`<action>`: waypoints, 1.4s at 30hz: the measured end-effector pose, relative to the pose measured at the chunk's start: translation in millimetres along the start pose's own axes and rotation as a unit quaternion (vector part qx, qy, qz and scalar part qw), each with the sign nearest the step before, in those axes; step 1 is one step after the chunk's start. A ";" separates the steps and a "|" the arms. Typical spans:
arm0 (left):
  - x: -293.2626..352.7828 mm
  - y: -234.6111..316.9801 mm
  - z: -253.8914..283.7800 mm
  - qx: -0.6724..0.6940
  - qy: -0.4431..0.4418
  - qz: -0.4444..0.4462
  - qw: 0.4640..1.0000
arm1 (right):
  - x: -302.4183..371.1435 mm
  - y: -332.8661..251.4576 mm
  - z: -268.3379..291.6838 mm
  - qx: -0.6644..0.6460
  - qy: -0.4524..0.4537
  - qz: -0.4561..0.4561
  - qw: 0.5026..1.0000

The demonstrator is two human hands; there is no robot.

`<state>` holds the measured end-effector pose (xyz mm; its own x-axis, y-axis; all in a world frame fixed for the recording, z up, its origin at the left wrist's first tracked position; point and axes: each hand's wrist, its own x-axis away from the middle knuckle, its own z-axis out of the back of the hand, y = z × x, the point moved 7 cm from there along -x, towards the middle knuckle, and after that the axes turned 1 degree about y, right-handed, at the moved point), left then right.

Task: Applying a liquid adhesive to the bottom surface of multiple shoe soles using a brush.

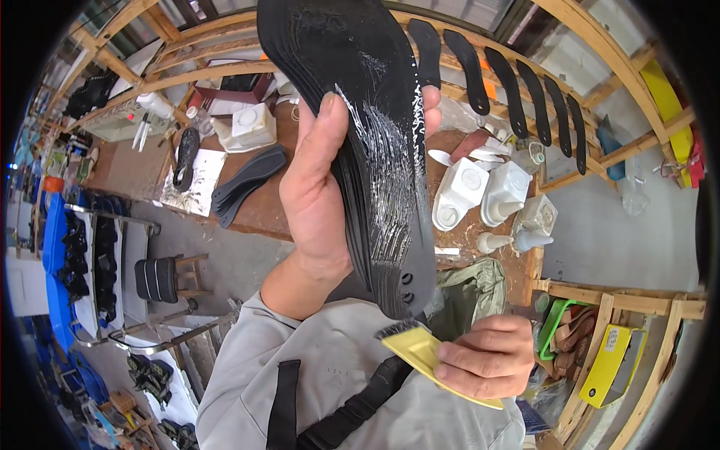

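A thick stack of black shoe insoles is gripped in my left hand, with the thumb on its left edge and fingertips showing past the right edge. Wet, shiny white streaks run down the top insole, and small holes show near its lower end. My right hand is closed round the handle of a yellow brush. Its dark bristles are at the bottom tip of the stack; whether they touch it I cannot tell.
On the brown bench ahead lie another stack of insoles, a dark shoe sole on white paper and white plastic bottles. Single insoles hang along the wooden rack at right. A yellow box sits on the lower right shelf.
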<state>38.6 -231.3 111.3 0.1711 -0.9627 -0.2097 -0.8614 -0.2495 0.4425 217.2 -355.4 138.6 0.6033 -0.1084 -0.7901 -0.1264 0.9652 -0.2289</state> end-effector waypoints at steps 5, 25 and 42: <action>3.2 0.9 0.9 0.156 -0.071 0.053 0.984 | -3.2 15.1 1.8 -0.052 0.009 -0.042 0.998; 26.1 33.1 -9.1 0.057 -0.064 -0.034 0.996 | 11.8 20.7 29.2 -0.136 0.237 -0.200 0.941; 53.9 56.5 -16.4 0.044 -0.071 -0.124 0.989 | -37.5 30.2 2.1 -0.062 0.301 -0.177 0.935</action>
<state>7.1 -299.1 139.3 0.3188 -0.8476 -0.4243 -0.8411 -0.4593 0.2857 192.5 -321.6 162.5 0.0772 -0.5662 -0.8206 -0.1156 0.8125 -0.5715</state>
